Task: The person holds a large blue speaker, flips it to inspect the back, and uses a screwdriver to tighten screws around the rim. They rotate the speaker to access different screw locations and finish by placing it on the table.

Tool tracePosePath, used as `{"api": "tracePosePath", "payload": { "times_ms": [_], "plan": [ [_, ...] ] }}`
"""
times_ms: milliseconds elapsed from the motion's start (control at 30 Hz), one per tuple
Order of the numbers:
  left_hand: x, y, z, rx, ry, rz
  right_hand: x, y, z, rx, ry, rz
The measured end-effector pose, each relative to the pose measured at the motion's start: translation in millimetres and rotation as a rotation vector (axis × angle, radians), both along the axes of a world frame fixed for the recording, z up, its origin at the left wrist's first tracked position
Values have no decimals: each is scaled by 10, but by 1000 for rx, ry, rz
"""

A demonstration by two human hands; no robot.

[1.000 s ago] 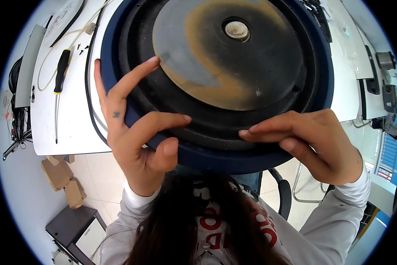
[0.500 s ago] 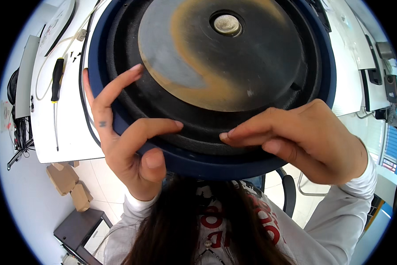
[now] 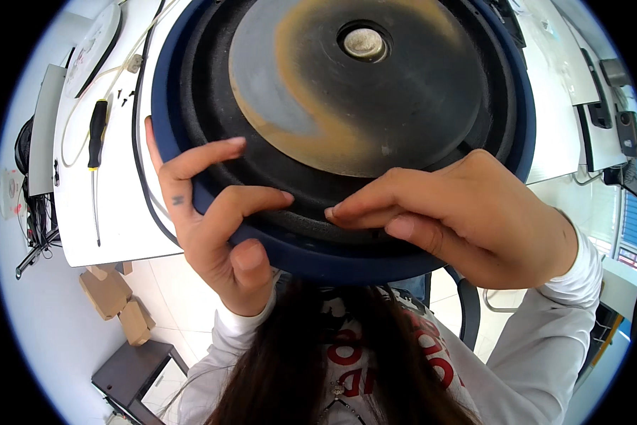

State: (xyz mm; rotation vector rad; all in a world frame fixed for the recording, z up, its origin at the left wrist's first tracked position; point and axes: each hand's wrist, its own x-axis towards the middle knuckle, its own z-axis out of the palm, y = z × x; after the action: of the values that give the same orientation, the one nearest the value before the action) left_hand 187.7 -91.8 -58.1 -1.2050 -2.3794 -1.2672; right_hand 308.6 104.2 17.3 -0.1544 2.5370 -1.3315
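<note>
A large round appliance part fills the upper middle. It has a dark blue rim (image 3: 318, 265), a black ring (image 3: 297, 225) inside it, and a grey metal disc (image 3: 396, 106) with brown discolouring. A round silver knob (image 3: 364, 44) sits in the disc's central hole. My left hand (image 3: 219, 219) lies over the near left rim, fingers spread and bent, with the index fingertip at the black ring. My right hand (image 3: 467, 219) comes from the right. Its fingers are pressed together with the thumb tucked below, fingertips on the ring close to my left index; whatever they pinch is hidden.
To the left on the white table (image 3: 74, 227) lie a black-and-yellow screwdriver (image 3: 97, 152), several small screws (image 3: 126, 95) and a pale cable (image 3: 84, 138). Cardboard boxes (image 3: 109, 290) and a dark side table (image 3: 131, 368) stand on the floor. A chair arm (image 3: 469, 308) is near my right side.
My right fingertips have slid left along the black ring, nearer my left index finger. My left hand's outer fingers have come down slightly. The view has shifted a little.
</note>
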Motion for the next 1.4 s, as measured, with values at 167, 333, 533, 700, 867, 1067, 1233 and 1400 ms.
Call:
{"api": "tracePosePath", "payload": {
  "times_ms": [167,333,533,700,867,1067,1233,1400],
  "plan": [
    [-32,17,-8,113,-81,-25,101,49,-8,-22,8,-44],
    [-19,29,-26,140,-58,-11,106,38,4,-33,-6,-47],
    [4,40,-11,128,-52,-6,102,45,-24,-47,-3,-39],
    [16,33,15,100,-47,2,99,34,-20,-54,2,-49],
    [-26,1,8,88,-54,-8,77,-2,-14,-54,-11,-65],
    [60,40,110,85,109,15,199,28,-161,-114,206,-110],
    [104,-33,127,187,611,-411,163,-9,-43,-63,262,-60],
    [-11,-58,120,-18,670,-513,265,13,-81,-86,189,-104]
  ]
}}
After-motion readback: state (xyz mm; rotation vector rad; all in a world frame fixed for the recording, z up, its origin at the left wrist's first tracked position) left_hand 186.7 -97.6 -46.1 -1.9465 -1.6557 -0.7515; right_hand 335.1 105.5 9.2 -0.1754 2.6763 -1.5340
